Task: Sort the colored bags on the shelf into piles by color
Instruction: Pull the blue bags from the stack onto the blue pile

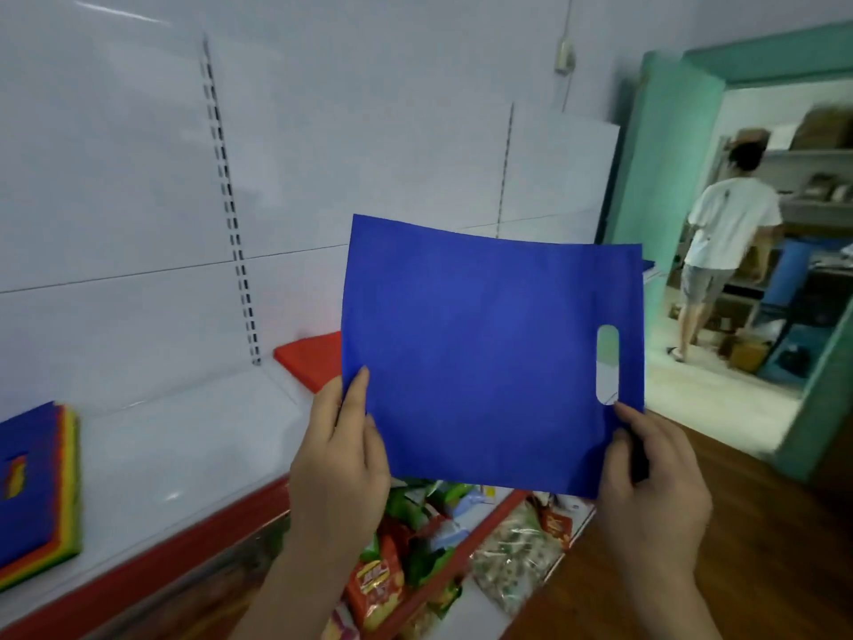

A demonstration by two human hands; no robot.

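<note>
Blue bag held flat in both hands, not yet placed on a pile.

Left hand (339, 450) pinches the blue bag (484, 358) at its lower left edge; right hand (646, 473) pinches its lower right corner below the handle slot. Long axis runs left-right, above the shelf (184, 445). Red pile (314, 358) lies just behind the left hand; mixed stack (39, 491) lies well apart, far left. Lower shelf holds snack packets (392, 570).

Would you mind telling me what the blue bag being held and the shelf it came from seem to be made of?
Blue bag: probably thin non-woven fabric, matte; it holds flat with only a soft bow, shows no gloss, and has a die-cut oval handle hole. Held by the left hand and right hand.

Shelf: likely painted or coated metal, white and smooth; faint glare shows, with a red front edge. Uncertain.
</note>
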